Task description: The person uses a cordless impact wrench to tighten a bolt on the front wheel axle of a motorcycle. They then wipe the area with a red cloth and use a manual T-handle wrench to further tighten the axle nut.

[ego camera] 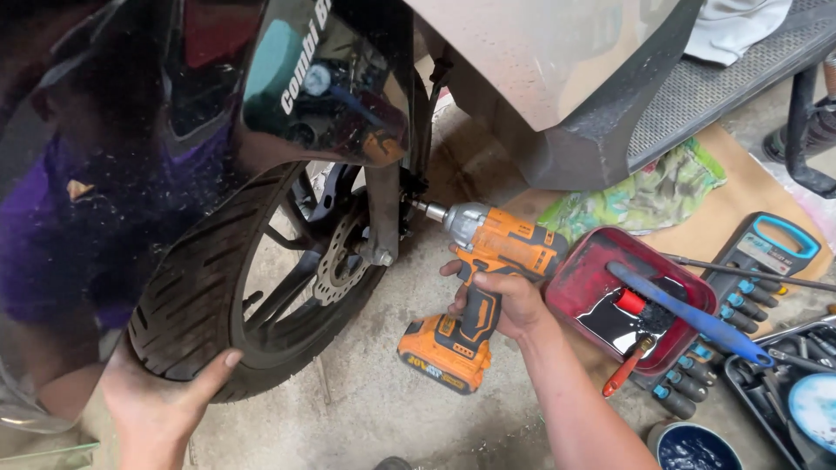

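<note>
My right hand (503, 300) grips the handle of an orange and black cordless impact wrench (488, 252). Its silver nose and socket (428, 210) press against the axle at the hub of a scooter's front wheel (218, 296). My left hand (170, 396) lies flat on the black tyre's tread at the lower left, fingers spread over the rubber. The brake disc (335, 261) and fork leg (383, 218) show beside the socket. A glossy black front mudguard (174, 113) covers the top of the wheel.
A red tray (583, 278) holding dark oil, a blue-handled brush (688, 318) and a red screwdriver sits right of the wrench. A socket set (740, 287) lies on cardboard. A green rag (644, 196), a dark bowl (697, 448) and the scooter's footboard (697, 96) are nearby.
</note>
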